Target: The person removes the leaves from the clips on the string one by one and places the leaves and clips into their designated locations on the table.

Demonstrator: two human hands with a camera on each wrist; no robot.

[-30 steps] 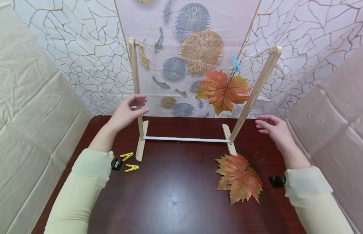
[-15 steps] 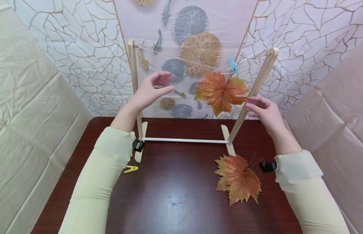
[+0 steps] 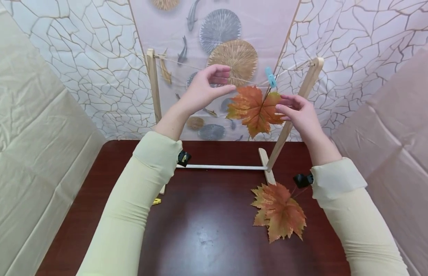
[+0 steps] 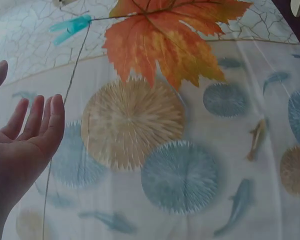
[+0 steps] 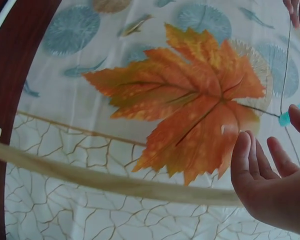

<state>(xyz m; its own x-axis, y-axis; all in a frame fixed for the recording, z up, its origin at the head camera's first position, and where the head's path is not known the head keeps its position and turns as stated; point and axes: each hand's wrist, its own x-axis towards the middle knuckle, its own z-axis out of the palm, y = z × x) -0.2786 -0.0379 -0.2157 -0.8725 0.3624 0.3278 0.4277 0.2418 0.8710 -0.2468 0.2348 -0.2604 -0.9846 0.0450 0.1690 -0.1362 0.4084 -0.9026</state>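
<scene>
We see 1 orange leaf (image 3: pixel 255 108) hanging from a string (image 3: pixel 245 80) on a wooden rack (image 3: pixel 152 88), held by a blue peg (image 3: pixel 269 77). Its stem runs up-right to the peg, its long axis tilted, tip pointing down-left. The left hand (image 3: pixel 203 89) is raised just left of the leaf, fingers relaxed, holding nothing. The right hand (image 3: pixel 298 112) is at its right edge, fingers loose; we cannot tell if it touches. A 2nd leaf (image 3: pixel 279 211) lies near on the table (image 3: pixel 207 237).

Pale yellow-green long sleeves (image 3: pixel 131 214), black wrist-worn cameras (image 3: pixel 183 157)
</scene>
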